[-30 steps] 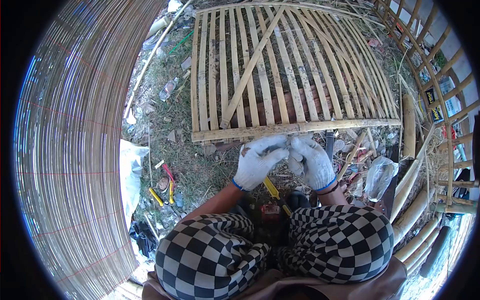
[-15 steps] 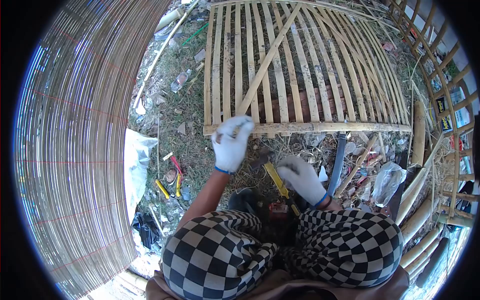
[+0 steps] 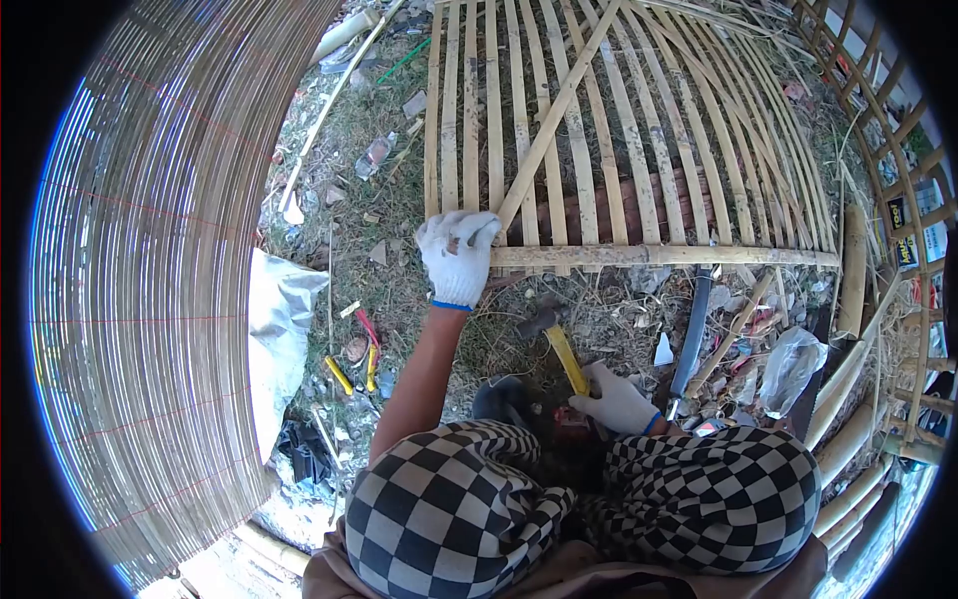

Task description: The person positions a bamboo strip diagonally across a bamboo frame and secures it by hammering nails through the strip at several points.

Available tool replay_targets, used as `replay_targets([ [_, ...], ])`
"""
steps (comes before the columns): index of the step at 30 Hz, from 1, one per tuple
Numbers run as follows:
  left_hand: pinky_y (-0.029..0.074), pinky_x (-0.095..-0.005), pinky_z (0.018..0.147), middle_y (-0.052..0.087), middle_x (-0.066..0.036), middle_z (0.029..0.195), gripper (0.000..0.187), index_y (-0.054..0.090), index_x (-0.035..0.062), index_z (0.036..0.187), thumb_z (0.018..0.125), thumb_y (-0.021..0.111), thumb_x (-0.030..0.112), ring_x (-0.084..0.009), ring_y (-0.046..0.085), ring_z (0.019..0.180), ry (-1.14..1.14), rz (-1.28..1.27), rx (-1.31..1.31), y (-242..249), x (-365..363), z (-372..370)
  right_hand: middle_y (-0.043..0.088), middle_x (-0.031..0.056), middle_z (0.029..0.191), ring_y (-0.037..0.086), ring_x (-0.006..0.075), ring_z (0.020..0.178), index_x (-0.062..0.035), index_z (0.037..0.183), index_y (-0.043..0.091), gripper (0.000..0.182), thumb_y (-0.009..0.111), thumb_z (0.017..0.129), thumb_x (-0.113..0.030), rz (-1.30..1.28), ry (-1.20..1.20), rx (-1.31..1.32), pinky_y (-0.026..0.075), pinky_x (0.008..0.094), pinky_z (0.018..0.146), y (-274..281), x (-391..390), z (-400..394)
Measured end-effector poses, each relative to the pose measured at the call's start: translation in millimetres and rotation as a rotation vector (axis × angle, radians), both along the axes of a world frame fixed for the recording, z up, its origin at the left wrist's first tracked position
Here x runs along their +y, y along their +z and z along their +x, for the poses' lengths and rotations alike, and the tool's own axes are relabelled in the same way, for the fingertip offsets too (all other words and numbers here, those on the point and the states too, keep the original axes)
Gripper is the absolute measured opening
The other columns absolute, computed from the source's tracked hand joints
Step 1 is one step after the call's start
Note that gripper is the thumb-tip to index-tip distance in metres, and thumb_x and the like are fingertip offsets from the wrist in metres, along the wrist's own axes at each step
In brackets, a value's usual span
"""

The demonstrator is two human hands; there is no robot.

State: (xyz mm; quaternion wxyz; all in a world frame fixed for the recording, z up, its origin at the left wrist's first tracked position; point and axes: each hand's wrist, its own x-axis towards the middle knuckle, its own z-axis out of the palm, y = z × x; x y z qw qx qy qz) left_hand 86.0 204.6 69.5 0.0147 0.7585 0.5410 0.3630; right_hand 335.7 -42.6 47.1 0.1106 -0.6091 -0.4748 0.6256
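Observation:
A bamboo slat panel (image 3: 639, 256) lies in front of me, its thick front rail running left to right. Over the left front corner of it, my left hand (image 3: 457, 262), in a white glove, is closed with the fingers curled across the rail and slat ends. A hammer (image 3: 566, 359) with a yellow handle and dark head is between my knees and the panel. My gloved right hand (image 3: 619, 404) is wrapped around its handle, head pointing away from me. One diagonal slat (image 3: 559, 120) crosses the panel's upright slats.
A tall bamboo blind (image 3: 170, 299) stands on the left, beside a white plastic sheet (image 3: 282, 339). Yellow-handled pliers (image 3: 371, 367) lie on the littered ground. At right are a long dark blade-like strip (image 3: 693, 334), a clear plastic bag (image 3: 793, 367) and bamboo poles (image 3: 852, 270).
My left hand has come down onto the panel's corner and closed over it. My right hand has moved down to the hammer's handle and gripped it. The view has shifted slightly.

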Motion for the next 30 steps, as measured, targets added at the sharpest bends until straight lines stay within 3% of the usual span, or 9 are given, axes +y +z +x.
replay_targets([
  [2,0.047,-0.0483,0.097,0.08,-0.001,0.096,0.005,0.084,0.0209,0.093,0.088,0.084,0.023,-0.027,0.07,0.096,0.008,0.05,0.024,-3,-1,2,0.065,0.0053,0.088,0.069,0.0197,0.068,-0.0071,0.143,0.053,0.045,0.071,0.107,-0.029,-0.392,-0.166,0.397,0.057,0.0364,0.062,-3,3,-2],
  [5,0.047,-0.048,0.097,0.079,0.0,0.094,0.005,0.084,0.0213,0.092,0.088,0.084,0.024,-0.0263,0.07,0.095,0.005,0.069,0.027,-6,-2,2,0.058,-0.0009,0.08,0.057,0.0099,0.058,-0.0092,0.142,0.054,0.036,0.066,0.11,-0.023,-0.63,-0.404,0.631,0.049,0.0296,0.053,25,5,1],
  [9,0.047,-0.0473,0.097,0.08,0.0,0.093,0.005,0.084,0.0204,0.093,0.088,0.084,0.023,-0.0261,0.07,0.094,-0.007,0.06,0.017,-8,-3,3,0.063,0.0036,0.08,0.061,0.0127,0.063,-0.0059,0.143,0.056,0.04,0.065,0.109,-0.026,-0.232,-0.075,0.098,0.051,0.0325,0.057,57,22,9],
  [12,0.047,-0.0467,0.098,0.081,-0.001,0.095,0.006,0.084,0.0192,0.094,0.091,0.08,0.023,-0.026,0.071,0.095,-0.006,0.039,0.022,-3,-3,4,0.066,0.0072,0.083,0.064,0.015,0.066,-0.0034,0.151,0.054,0.049,0.066,0.108,-0.023,0.078,-0.095,0.077,0.055,0.0343,0.063,65,18,16],
  [13,0.047,-0.0465,0.099,0.081,-0.001,0.096,0.007,0.084,0.0186,0.095,0.092,0.078,0.023,-0.026,0.071,0.096,-0.005,0.031,0.026,-3,-5,4,0.072,0.0147,0.089,0.072,0.023,0.073,-0.005,0.161,0.048,0.059,0.067,0.107,-0.02,-0.001,-0.16,0.125,0.058,0.0386,0.07,76,24,17],
  [16,0.048,-0.0454,0.099,0.082,-0.003,0.096,0.009,0.084,0.0166,0.096,0.093,0.079,0.022,-0.0271,0.073,0.095,-0.001,0.059,0.03,-5,-5,3,0.075,0.0233,0.097,0.078,0.034,0.081,-0.0107,0.169,0.042,0.067,0.068,0.107,-0.018,0.715,-0.083,-0.106,0.061,0.0419,0.077,60,46,18],
  [19,0.05,-0.0444,0.099,0.082,-0.005,0.095,0.01,0.085,0.0141,0.097,0.092,0.08,0.021,-0.0286,0.074,0.095,0.019,0.007,-0.088,-3,-2,5,0.076,0.0291,0.103,0.08,0.0404,0.091,-0.0141,0.171,0.04,0.068,0.067,0.108,-0.018,0.498,-0.093,-0.073,0.061,0.0449,0.083,103,86,12],
  [25,0.05,-0.0457,0.096,0.078,-0.004,0.088,0.005,0.082,0.0163,0.093,0.09,0.084,0.02,-0.0277,0.072,0.091,-0.034,0.023,-0.077,0,0,7,0.075,0.0291,0.095,0.079,0.044,0.087,-0.0152,0.172,0.038,0.068,0.065,0.109,-0.017,0.698,-0.14,-0.047,0.06,0.0449,0.077,86,108,-3],
  [30,0.051,-0.0465,0.094,0.079,-0.005,0.097,0.011,0.085,0.0141,0.095,0.089,0.085,0.024,-0.0296,0.073,0.097,0.007,0.032,-0.005,2,-2,10,0.075,0.0321,0.111,0.079,0.0458,0.091,-0.018,0.172,0.039,0.067,0.064,0.11,-0.016,0.501,-0.093,-0.111,0.061,0.0453,0.079,104,114,-15],
])
